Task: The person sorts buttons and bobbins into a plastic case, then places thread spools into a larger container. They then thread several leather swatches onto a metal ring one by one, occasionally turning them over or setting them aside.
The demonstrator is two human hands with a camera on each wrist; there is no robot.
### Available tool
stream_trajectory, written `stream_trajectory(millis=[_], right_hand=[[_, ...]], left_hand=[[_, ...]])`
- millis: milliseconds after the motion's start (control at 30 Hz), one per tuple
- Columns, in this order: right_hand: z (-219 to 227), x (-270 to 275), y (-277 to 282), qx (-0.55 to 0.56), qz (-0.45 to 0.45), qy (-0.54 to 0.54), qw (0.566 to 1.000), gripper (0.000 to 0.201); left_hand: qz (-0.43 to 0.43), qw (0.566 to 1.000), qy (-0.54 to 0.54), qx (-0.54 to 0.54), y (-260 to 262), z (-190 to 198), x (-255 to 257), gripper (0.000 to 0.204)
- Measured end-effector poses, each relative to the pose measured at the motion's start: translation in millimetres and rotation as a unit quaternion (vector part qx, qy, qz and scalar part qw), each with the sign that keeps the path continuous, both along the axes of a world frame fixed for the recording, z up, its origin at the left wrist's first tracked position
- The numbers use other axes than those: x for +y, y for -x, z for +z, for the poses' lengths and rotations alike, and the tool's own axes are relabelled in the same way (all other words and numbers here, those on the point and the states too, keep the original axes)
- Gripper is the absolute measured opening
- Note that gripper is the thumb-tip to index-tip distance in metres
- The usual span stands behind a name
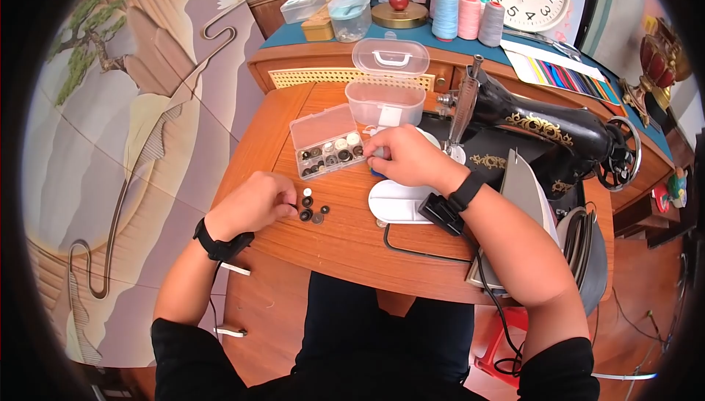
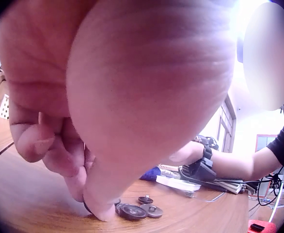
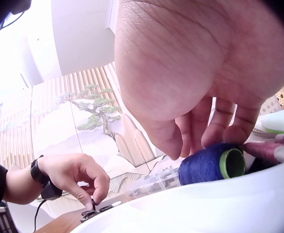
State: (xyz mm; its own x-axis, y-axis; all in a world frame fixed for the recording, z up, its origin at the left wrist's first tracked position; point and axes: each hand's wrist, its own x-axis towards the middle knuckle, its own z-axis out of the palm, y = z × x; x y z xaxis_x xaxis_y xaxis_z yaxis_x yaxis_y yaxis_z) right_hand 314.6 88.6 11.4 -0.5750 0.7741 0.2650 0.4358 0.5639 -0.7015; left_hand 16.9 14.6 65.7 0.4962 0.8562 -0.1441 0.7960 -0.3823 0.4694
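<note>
Head view: the left hand [image 1: 253, 203] is pinching a dark button [image 1: 294, 208] between thumb and fingertips, beside the loose buttons [image 1: 306, 215] on the worktop [image 1: 345, 243]. The right hand [image 1: 411, 155] is reaching beside the open compartment box [image 1: 323, 128], fingers bent; whether it is holding anything cannot be told. In the right wrist view, a blue thread spool [image 3: 200, 165] is sitting close to those fingers. When handling a button, keep the pinch on its rim, raise it clear of its neighbours before moving sideways, and avoid tipping the box, which could mix compartments.
</note>
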Motion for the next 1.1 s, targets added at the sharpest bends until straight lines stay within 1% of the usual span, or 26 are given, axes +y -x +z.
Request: stream_trajectory(millis=[33,100,133,200,267,333,433,533,733,967,1033,1067,1100], right_hand=[[-0.1,0.1,-0.1,0.0,0.002,-0.002,1.0,0.017],[1.0,0.1,-0.3,0.0,0.005,-0.004,1.0,0.017],[2.7,-0.5,-0.2,-0.009,0.001,-0.001,1.0,0.017],[3.6,-1.3,1.0,-0.019,0.0,0.002,1.0,0.018],[2.8,-1.1,0.4,-0.009,-0.004,0.012,1.0,0.018],[-0.1,-0.2,-0.1,-0.002,0.0,0.005,1.0,0.018],[1.6,-0.9,-0.6,0.003,0.002,0.002,1.0,0.017],[4.0,-1.7,-0.8,-0.007,0.001,0.005,1.0,0.017],[4.2,-0.8,-0.6,-0.017,0.002,0.006,1.0,0.017],[2.0,0.0,0.0,-0.014,0.0,0.007,1.0,0.018],[2.3,0.1,0.0,-0.017,0.0,0.001,1.0,0.018],[2.2,0.0,0.1,-0.02,0.0,-0.003,1.0,0.018],[2.1,-0.1,0.2,-0.019,0.0,-0.003,1.0,0.018]], left_hand=[[0.0,1.0,0.0,0.0,0.8,-0.3,1.5,0.01],[-0.016,0.999,-0.049,-0.008,4.0,-0.4,5.9,0.008],[-0.015,0.999,-0.049,-0.007,2.1,1.2,8.8,0.008],[0.041,0.991,-0.117,-0.046,-5.7,5.5,15.6,0.008],[0.043,0.988,-0.134,-0.056,-8.1,3.2,23.2,0.008],[-0.005,0.98,-0.19,-0.056,-6.3,-8.4,33.0,0.012],[-0.006,0.984,-0.174,-0.039,-5.2,-18.3,40.8,0.014],[-0.017,0.984,-0.177,-0.03,-8.2,-20.3,40.3,0.014],[-0.013,0.975,-0.219,-0.036,-9.9,-15.0,33.8,0.015],[-0.016,0.977,-0.212,-0.025,-9.0,-8.6,20.5,0.014],[-0.056,0.984,-0.166,-0.039,-6.8,-8.1,17.7,0.014],[-0.056,0.984,-0.166,-0.039,-7.5,-6.8,15.1,0.014],[-0.065,0.988,-0.136,-0.033,-8.8,-5.0,11.8,0.015]])
